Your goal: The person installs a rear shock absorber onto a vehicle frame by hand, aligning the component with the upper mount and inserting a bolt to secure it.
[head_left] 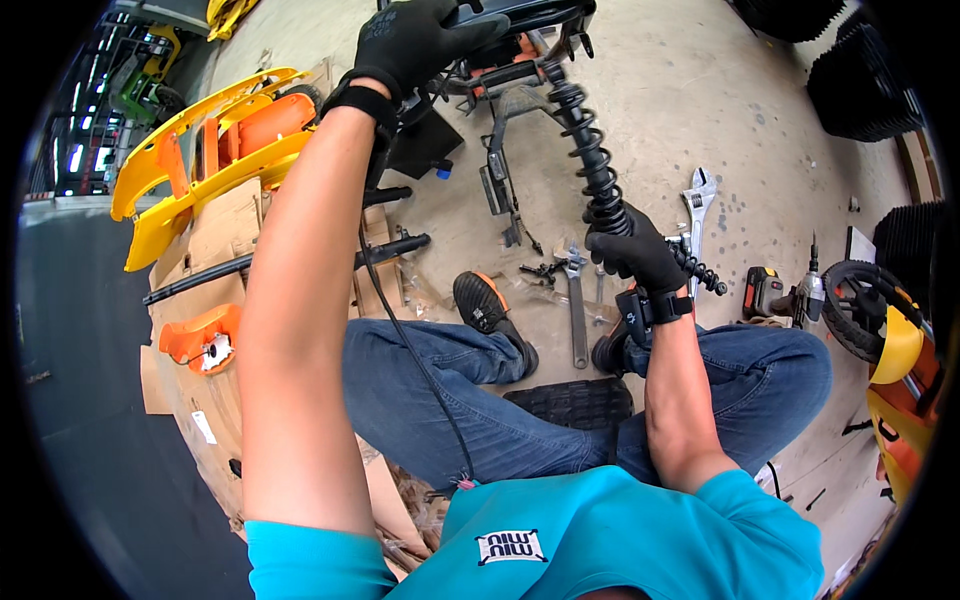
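Note:
My right hand (640, 255), in a black glove, is closed around the lower end of a black coil-spring shock absorber (590, 140). The shock absorber slants up to a black metal frame (515, 100), where its top end meets the frame's side. Up at the picture's top edge, my left hand (405, 42), also gloved, grips a black part of that frame; some of its fingers are hidden. A second shock absorber (708, 277) shows just beyond my right wrist, partly covered by it. Below the frame hangs a dark bracket with a cable (497, 185).
Adjustable wrenches (699, 200) (577, 315) lie on the concrete floor. A cordless power tool (808, 292) and a wheel (850, 310) are at the right. Yellow-orange body panels (190, 215), a black tube (400, 248) and an orange cover (200, 338) rest on cardboard at the left.

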Demonstrator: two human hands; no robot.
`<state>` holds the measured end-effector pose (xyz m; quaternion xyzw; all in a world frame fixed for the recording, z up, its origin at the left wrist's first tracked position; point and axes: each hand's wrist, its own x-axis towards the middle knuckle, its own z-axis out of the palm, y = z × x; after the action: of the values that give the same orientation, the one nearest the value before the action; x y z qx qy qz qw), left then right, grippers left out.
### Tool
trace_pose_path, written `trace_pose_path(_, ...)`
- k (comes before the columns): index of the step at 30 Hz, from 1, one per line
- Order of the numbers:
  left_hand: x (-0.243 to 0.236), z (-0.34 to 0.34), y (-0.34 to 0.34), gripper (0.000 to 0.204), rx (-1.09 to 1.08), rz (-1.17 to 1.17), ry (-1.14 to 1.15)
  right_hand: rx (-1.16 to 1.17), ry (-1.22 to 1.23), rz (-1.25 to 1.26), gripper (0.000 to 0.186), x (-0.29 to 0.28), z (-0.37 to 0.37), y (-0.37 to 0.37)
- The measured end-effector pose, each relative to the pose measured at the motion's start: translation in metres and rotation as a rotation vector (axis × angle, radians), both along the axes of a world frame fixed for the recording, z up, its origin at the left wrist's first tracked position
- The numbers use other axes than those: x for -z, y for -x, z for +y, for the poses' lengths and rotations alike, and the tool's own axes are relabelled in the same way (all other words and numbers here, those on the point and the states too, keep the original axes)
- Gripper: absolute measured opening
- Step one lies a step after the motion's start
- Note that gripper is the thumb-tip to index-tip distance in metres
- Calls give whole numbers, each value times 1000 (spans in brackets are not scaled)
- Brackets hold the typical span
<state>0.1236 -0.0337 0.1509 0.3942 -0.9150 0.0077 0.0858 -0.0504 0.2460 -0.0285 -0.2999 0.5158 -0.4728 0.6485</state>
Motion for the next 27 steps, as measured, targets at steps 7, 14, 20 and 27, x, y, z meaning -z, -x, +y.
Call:
trace_pose_path(7,-9,5,5,60,-29,9,-32,-97,45,-63,41,23,-13,-62)
trace_pose_path(14,-10,6,4,62,-21,34,-23,-78,89,-56,42,25,-35,-113)
trace_pose_path(20,-11,7,4,63,-22,30,-50,-43,74,-102,45,23,-44,-123)
trace_pose_path(27,-15,9,5,63,-39,31,-91,-20,74,-143,43,23,-51,-131)
